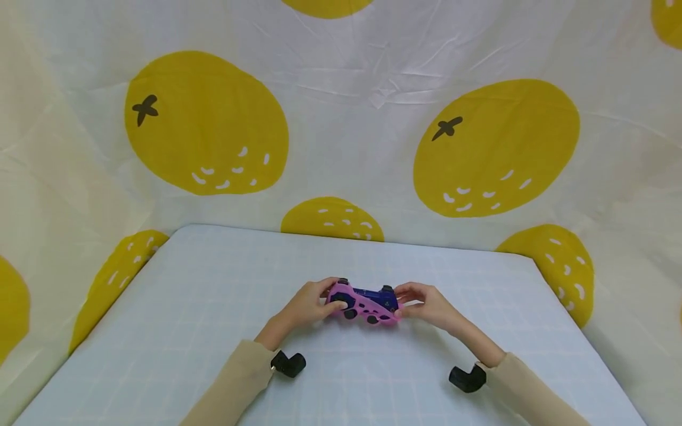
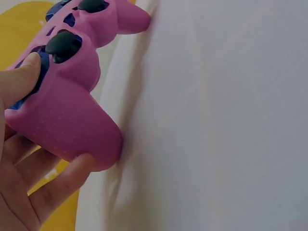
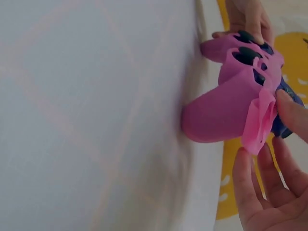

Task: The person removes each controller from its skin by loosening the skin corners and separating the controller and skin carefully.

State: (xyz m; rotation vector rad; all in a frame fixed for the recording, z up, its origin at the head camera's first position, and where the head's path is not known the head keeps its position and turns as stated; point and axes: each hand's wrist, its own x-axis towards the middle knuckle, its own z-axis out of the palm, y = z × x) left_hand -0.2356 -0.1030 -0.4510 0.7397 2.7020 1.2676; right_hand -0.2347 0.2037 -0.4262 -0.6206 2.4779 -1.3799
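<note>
Between beige sleeves [image 1: 234, 381]: you can pass.
Centre: pink-covered navy two-handled gamepad [image 1: 367, 307] blocks you.
Back barrier: yellow-printed white sheet [image 1: 348, 142].

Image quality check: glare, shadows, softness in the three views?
Head view: faint sheen on the creased backdrop, soft shadow beneath the controller. Left wrist view: dimmer, tablecloth grid faint and soft, diffuse shadow beside the controller. Right wrist view: also dim, grid lines blurry, broad soft-edged shadow on the tablecloth.
</note>
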